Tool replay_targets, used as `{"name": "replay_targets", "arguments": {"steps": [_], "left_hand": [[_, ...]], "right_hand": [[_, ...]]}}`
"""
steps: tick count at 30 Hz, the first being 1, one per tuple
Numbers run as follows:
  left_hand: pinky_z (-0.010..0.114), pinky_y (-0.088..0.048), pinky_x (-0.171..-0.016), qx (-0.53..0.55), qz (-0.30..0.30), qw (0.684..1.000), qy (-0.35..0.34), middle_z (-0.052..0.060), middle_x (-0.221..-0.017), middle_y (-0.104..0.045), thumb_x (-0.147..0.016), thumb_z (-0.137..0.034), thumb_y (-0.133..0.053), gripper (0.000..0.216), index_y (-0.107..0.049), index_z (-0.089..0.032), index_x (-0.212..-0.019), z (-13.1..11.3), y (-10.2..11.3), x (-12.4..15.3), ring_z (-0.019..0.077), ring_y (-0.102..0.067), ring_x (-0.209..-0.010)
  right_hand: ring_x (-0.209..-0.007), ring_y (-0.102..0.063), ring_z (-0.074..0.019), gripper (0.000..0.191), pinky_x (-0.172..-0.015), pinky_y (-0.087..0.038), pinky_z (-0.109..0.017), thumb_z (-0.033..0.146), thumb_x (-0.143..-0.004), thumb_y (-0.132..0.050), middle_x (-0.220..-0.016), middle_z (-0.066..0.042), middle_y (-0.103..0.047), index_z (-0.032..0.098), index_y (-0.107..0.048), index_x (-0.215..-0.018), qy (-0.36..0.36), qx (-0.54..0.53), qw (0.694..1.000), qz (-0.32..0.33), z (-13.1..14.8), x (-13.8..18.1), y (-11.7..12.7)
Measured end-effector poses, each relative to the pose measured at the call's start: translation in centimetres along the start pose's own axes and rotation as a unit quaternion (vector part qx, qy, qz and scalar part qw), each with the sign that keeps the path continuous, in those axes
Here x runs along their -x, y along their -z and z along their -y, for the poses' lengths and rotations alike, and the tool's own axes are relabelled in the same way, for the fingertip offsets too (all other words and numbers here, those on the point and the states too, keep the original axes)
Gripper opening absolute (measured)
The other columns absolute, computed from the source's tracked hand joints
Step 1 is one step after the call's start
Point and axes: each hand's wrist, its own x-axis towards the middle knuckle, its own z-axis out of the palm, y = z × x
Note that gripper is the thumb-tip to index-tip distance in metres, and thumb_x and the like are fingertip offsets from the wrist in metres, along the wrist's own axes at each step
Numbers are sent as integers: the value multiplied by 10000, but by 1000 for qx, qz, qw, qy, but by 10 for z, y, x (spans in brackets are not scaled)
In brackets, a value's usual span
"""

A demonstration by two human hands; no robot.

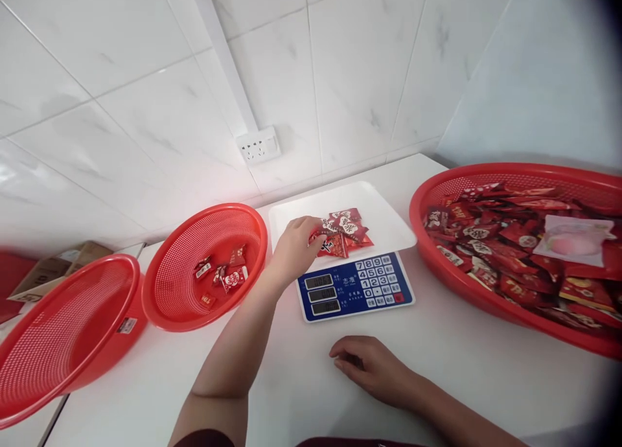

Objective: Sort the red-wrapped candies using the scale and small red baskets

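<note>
My left hand (299, 247) reaches over the white weighing tray (389, 230) of a digital scale. Its thumb and fingers close around a red snack packet at the left side of a small pile of red snack packets (347, 230). The fingers hide part of what they grip. Below the tray, the scale's blue panel (345, 298) shows three displays and a keypad; the digits are too dim to read surely. My right hand (369, 369) rests on the white table in front of the scale, loosely curled, with a gap between thumb and fingers and nothing visible in it.
A large red basket (422, 240) full of red packets, with one pale clear packet (573, 240), stands right. On the left, one red basket (158, 291) holds several packets, beside another red basket (131, 282). Behind are cardboard boxes (43, 272) and a wall socket (258, 146).
</note>
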Motion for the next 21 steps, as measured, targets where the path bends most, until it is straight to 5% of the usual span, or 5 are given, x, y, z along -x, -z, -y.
{"name": "replay_targets", "arguments": {"steps": [4, 7, 15, 19, 21], "left_hand": [[399, -384, -978, -29, 65, 997, 4, 96, -1168, -597, -798, -179, -543, 323, -561, -170, -1121, 6, -9, -31, 256, -475, -1156], [378, -437, -890, -19, 75, 997, 18, 80, -1055, -635, -749, -155, -570, 350, -577, -189, -1097, 7, -12, -40, 252, -550, -1038], [275, -461, -773, 19, -53, 994, 99, 26, -837, -620, -803, -164, -498, 192, -582, -176, -976, 10, 0, -45, 146, -590, -801], [250, -473, -753, 128, -123, 981, 84, 10, -834, -592, -824, -213, -516, 197, -550, -176, -1015, -23, 9, -20, 119, -581, -776], [241, -485, -740, 236, -73, 967, 54, -1, -841, -608, -799, -235, -584, 186, -562, -195, -979, -48, 5, 2, 117, -593, -778]], "right_hand": [[-723, -604, -151, 226, -655, -457, -237, 242, -813, -484, -856, -34, -692, 199, -674, -927, 0, 7, 1000, 9, 0, 2, -1], [-739, -611, -156, 233, -663, -462, -241, 230, -811, -475, -858, -32, -693, 209, -679, -922, 8, 19, 1000, 4, 1, 3, -1], [-761, -622, -182, 229, -691, -493, -288, 226, -831, -453, -858, -38, -692, 223, -671, -900, 35, -10, 999, -17, -3, 6, -5], [-781, -606, -163, 335, -628, -527, -293, 306, -888, -439, -1167, -94, -580, 268, -485, -1217, 73, -158, 962, -210, -4, 12, -1], [-871, -604, -165, 527, -618, -543, -293, 339, -884, -480, -1389, -116, -387, 339, -265, -1365, 110, -223, 916, -315, 0, 16, 13]]}}
